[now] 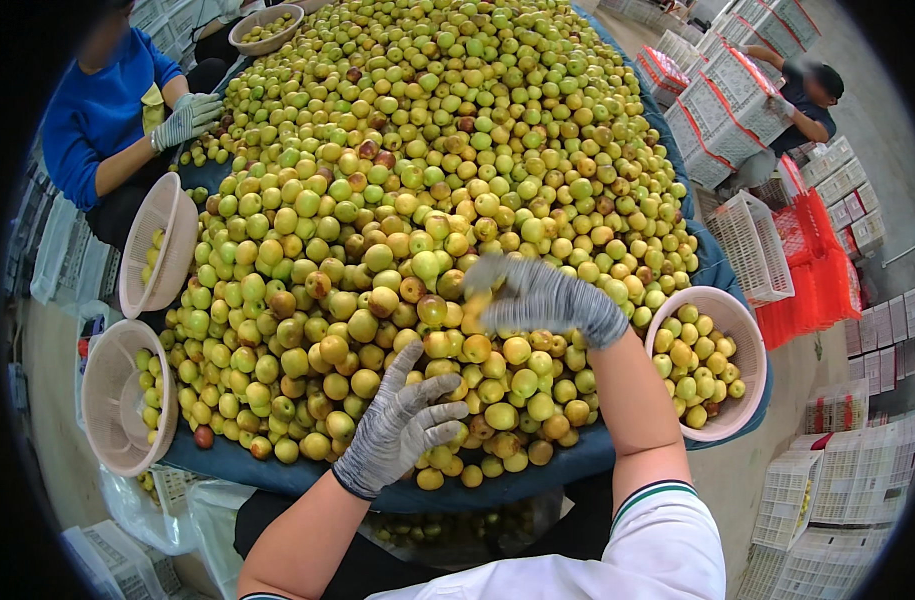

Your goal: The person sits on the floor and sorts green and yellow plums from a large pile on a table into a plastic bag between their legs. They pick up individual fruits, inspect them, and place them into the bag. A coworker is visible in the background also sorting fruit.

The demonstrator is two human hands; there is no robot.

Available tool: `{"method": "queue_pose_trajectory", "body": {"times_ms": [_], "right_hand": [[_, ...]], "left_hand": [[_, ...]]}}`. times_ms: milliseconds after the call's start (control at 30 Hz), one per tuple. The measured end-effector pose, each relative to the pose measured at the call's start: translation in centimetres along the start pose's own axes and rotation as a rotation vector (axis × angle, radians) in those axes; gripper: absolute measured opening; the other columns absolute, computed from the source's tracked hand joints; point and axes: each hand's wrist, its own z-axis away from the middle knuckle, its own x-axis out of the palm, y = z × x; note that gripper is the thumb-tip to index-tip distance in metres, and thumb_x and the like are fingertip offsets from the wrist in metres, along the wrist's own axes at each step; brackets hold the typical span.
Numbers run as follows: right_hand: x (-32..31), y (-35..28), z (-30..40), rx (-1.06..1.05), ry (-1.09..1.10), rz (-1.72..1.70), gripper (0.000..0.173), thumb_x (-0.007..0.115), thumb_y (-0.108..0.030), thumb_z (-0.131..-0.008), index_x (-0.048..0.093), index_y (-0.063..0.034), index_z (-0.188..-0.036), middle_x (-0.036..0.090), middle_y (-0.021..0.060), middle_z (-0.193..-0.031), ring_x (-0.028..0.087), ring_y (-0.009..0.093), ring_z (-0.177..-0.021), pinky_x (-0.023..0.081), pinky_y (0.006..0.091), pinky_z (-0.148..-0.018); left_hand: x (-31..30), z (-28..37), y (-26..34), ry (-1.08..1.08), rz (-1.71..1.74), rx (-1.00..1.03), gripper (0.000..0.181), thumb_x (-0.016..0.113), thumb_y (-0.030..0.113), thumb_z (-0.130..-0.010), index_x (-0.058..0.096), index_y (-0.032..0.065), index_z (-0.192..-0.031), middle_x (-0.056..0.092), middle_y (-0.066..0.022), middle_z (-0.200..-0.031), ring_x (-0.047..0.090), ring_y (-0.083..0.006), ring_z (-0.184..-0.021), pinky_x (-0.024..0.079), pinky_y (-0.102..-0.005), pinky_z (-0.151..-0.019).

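A wide heap of green-yellow jujubes, several with brown or red patches, covers the blue cloth before me. My left hand, in a grey knit glove with a pale coated palm, is low over the near side of the heap. Its fingers are apart, with no fruit visible in them. Further in and to the right, my right hand reaches over the jujubes in a similar glove. Motion blurs its fingers. Something yellow shows at the fingertips; whether it is gripped is unclear.
A pink plastic basket of jujubes stands at the right edge. Two more baskets, one nearer and one farther, line the left. A gloved co-worker sits left; another person handles stacked crates at right.
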Motion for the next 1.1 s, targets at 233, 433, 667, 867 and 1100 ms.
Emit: {"method": "queue_pose_trajectory", "body": {"times_ms": [233, 433, 667, 867, 1100], "right_hand": [[-7.8, 5.3, -8.3, 0.408, 0.675, 0.543, 0.027, 0.055, -0.018, -0.093, 0.065, -0.0034, -0.114, 0.069, 0.0161, -0.108, 0.066, 0.034, -0.102, 0.052, 0.0404, -0.092], [-10.7, 10.5, -12.1, 0.568, 0.491, 0.712, 0.041, 0.055, -0.023, -0.092, 0.055, -0.0109, -0.131, 0.05, 0.0161, -0.141, 0.052, 0.034, -0.127, 0.043, 0.0448, -0.106], [-10.2, 11.7, -7.8, 0.441, 0.665, 0.465, 0.034, 0.054, -0.028, -0.089, 0.06, -0.0058, -0.115, 0.067, 0.0206, -0.106, 0.063, 0.036, -0.098, 0.049, 0.0428, -0.089], [-9.6, 13.5, -2.7, 0.32, 0.96, 0.319, 0.022, 0.052, -0.022, -0.091, 0.058, -0.0042, -0.103, 0.065, 0.0209, -0.099, 0.063, 0.036, -0.089, 0.05, 0.0446, -0.083], [-6.2, 16.1, -2.9, 0.144, 1.069, 0.566, 0.026, 0.057, -0.02, -0.092, 0.061, -0.0043, -0.113, 0.063, 0.0189, -0.108, 0.059, 0.035, -0.105, 0.047, 0.0428, -0.095]], "left_hand": [[-2.0, -0.1, 0.0, 0.13, -0.34, -0.045, 0.013, 0.065, 0.02, -0.094, 0.061, 0.0132, -0.105, 0.066, -0.0065, -0.095, 0.065, -0.0136, -0.075, 0.052, -0.0194, -0.056], [-0.7, -0.4, 0.3, 0.177, -0.218, -0.165, 0.025, 0.06, -0.006, -0.083, 0.061, 0.008, -0.104, 0.067, -0.0072, -0.099, 0.066, -0.014, -0.077, 0.057, -0.0248, -0.063], [-1.1, -0.3, 1.1, 0.058, -0.284, -0.18, 0.031, 0.064, -0.01, -0.077, 0.059, 0.0067, -0.102, 0.065, -0.006, -0.099, 0.056, -0.0067, -0.068, 0.054, -0.0232, -0.063], [-0.3, -0.2, 1.1, 0.109, -0.342, -0.176, 0.029, 0.063, -0.007, -0.075, 0.062, 0.0048, -0.102, 0.065, -0.0063, -0.097, 0.059, -0.0079, -0.064, 0.056, -0.0238, -0.062], [0.0, 0.5, 0.9, 0.07, -0.351, -0.168, 0.031, 0.063, -0.007, -0.075, 0.061, 0.0043, -0.104, 0.064, -0.007, -0.098, 0.06, -0.0112, -0.069, 0.053, -0.0239, -0.065]]}}
